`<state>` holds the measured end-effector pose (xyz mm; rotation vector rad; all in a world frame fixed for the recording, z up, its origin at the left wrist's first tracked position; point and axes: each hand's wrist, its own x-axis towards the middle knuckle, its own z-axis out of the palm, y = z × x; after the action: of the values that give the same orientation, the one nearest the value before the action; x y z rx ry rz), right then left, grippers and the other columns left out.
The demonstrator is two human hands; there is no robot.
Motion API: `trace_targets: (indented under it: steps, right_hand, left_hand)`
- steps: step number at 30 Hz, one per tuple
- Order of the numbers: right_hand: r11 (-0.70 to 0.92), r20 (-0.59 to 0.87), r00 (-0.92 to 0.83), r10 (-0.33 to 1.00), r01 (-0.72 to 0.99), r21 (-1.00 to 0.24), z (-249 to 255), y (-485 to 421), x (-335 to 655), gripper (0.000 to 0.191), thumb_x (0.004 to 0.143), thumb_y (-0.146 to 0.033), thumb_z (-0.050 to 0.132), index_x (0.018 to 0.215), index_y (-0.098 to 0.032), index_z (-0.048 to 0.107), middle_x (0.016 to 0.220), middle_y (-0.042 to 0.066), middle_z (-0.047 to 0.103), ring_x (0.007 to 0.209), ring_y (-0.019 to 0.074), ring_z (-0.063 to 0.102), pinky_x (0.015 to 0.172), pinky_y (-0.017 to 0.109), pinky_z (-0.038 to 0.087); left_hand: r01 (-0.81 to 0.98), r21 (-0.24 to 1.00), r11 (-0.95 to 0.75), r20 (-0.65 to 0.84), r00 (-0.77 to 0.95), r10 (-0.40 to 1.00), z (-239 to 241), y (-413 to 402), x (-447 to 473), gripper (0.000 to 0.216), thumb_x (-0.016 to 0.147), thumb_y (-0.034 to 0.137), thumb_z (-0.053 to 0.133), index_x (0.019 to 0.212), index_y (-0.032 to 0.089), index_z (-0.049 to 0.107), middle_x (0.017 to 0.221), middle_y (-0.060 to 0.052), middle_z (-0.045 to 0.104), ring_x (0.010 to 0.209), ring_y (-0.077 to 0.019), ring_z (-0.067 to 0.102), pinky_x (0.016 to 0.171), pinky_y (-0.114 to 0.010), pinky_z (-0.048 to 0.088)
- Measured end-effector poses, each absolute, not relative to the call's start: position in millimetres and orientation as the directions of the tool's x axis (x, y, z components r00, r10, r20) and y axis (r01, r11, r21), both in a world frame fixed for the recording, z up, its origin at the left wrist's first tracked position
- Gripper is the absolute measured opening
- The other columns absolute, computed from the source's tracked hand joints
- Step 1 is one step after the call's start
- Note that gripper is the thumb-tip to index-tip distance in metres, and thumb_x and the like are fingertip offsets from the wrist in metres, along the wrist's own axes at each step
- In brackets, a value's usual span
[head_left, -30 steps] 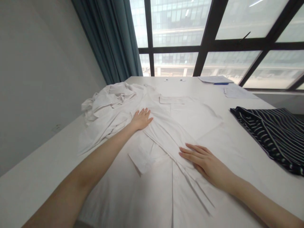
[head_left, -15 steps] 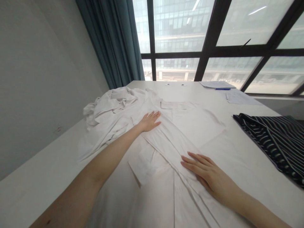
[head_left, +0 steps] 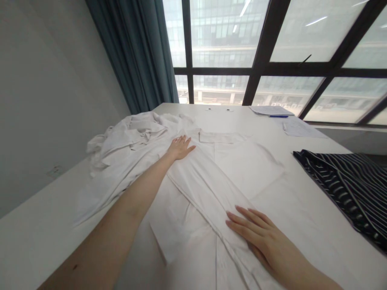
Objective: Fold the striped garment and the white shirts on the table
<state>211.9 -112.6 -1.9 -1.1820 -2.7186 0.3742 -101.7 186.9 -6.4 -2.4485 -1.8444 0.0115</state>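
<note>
2 hands lie palm down: the left hand (head_left: 180,148), its arm reaching from the lower left to mid-frame, and the right hand (head_left: 266,237) at lower right. Fingers extended and uncurled, both rest on 1 white shirt (head_left: 208,181) across the centre and bottom, gripping nothing. Its smooth cloth has long creases. Left of centre is 1 rumpled white fabric heap (head_left: 133,133); at right, 1 black garment (head_left: 347,181) with pale stripes; upper right, 1 slim blue pen (head_left: 278,117).
</note>
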Motion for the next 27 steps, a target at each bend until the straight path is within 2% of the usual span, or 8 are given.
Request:
trace_targets:
  steps: [5,9,11,14,16,19,23,27]
  right_hand:
    - [0.651,0.036,-0.676,0.736,0.693,-0.309,3,-112,209,0.057,0.096,-0.016,0.043,0.149,-0.037,0.037,0.152,-0.004,0.041,0.143,0.0204,0.033,0.114,0.046,0.034]
    - [0.648,0.027,-0.674,0.738,0.696,-0.310,7,-111,209,0.055,0.096,-0.015,0.042,0.148,-0.034,0.039,0.152,-0.004,0.041,0.144,0.0195,0.032,0.115,0.045,0.032]
    - [0.644,0.022,-0.672,0.740,0.700,-0.308,8,-111,209,0.056,0.095,-0.015,0.041,0.147,-0.034,0.040,0.153,-0.004,0.040,0.144,0.0196,0.031,0.115,0.045,0.031]
    - [0.648,0.032,-0.673,0.739,0.697,-0.308,7,-111,209,0.055,0.095,-0.014,0.040,0.147,-0.033,0.041,0.153,-0.004,0.040,0.144,0.0198,0.031,0.115,0.045,0.031]
    - [0.652,0.043,-0.674,0.737,0.693,-0.309,6,-111,208,0.055,0.094,-0.013,0.040,0.146,-0.033,0.042,0.153,-0.004,0.040,0.144,0.0196,0.031,0.114,0.045,0.032]
    - [0.652,0.047,-0.674,0.737,0.692,-0.310,6,-111,207,0.056,0.093,-0.012,0.040,0.145,-0.031,0.043,0.153,-0.003,0.041,0.143,0.0198,0.032,0.114,0.045,0.031]
    - [0.649,0.042,-0.673,0.738,0.692,-0.316,8,-111,207,0.055,0.092,-0.012,0.039,0.144,-0.029,0.045,0.153,-0.003,0.041,0.143,0.0207,0.032,0.114,0.047,0.031]
    - [0.647,0.055,-0.671,0.740,0.686,-0.334,7,-111,207,0.056,0.091,-0.011,0.039,0.144,-0.029,0.046,0.153,-0.003,0.042,0.143,0.0210,0.033,0.115,0.047,0.031]
  left_hand:
    - [0.991,-0.054,-0.126,0.060,0.129,0.990,-7,204,-95,0.074,0.097,0.060,0.017,0.153,0.014,0.027,0.159,-0.018,0.021,0.147,-0.0317,0.021,0.114,-0.057,0.017]
    - [0.994,-0.053,-0.094,0.172,0.101,0.980,-2,202,-90,0.068,0.098,0.048,0.023,0.148,0.004,0.034,0.155,-0.024,0.030,0.144,-0.0362,0.026,0.114,-0.056,0.017]
    - [0.990,-0.059,-0.129,0.236,0.140,0.962,2,195,-86,0.060,0.099,0.034,0.022,0.146,0.000,0.035,0.153,-0.025,0.033,0.144,-0.0332,0.027,0.115,-0.052,0.015]
    - [0.966,-0.080,-0.246,0.260,0.259,0.930,5,176,-74,0.052,0.097,0.020,0.024,0.145,0.006,0.039,0.153,-0.017,0.037,0.145,-0.0241,0.027,0.118,-0.045,0.012]
    - [0.946,-0.089,-0.313,0.235,0.325,0.916,3,157,-62,0.050,0.098,0.023,0.027,0.144,0.011,0.041,0.154,-0.013,0.037,0.145,-0.0216,0.028,0.118,-0.043,0.016]
    - [0.929,-0.090,-0.360,0.174,0.371,0.912,-7,122,-54,0.054,0.100,0.038,0.030,0.147,0.015,0.038,0.156,-0.012,0.033,0.146,-0.0243,0.027,0.113,-0.046,0.028]
    - [0.915,-0.093,-0.393,0.025,0.397,0.918,-11,91,-87,0.056,0.101,0.050,0.025,0.152,0.028,0.028,0.160,-0.009,0.024,0.147,-0.0285,0.024,0.112,-0.054,0.025]
    - [0.937,-0.209,-0.279,0.038,0.292,0.956,4,94,-135,0.060,0.100,0.046,0.029,0.151,0.014,0.031,0.158,-0.018,0.025,0.147,-0.0301,0.022,0.116,-0.049,0.020]
